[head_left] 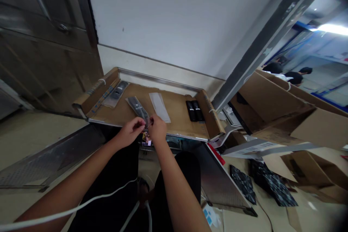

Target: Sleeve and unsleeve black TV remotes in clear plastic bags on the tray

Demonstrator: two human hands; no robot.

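At the near edge of the cardboard-lined shelf [176, 127], a dark remote control in a clear plastic bag [137, 107] lies slanted. My left hand [132, 130] pinches the near end of this bag with thumb and forefinger. Right beside it, my right hand [157, 128] has its fingers closed on the same end. To the right lies a flat, whitish plastic bag [160, 107]. Another bagged remote control [117, 92] rests at the shelf's left end. Two black remote controls [195, 111] lie side by side at the right end.
Raised cardboard-covered sides [210, 114] bound the shelf, with a white wall [174, 25] behind it. A lit phone screen [146, 139] shows below the hands. A white cable [95, 197] crosses my lap. Large cardboard boxes [288, 105] stand right, with people beyond.
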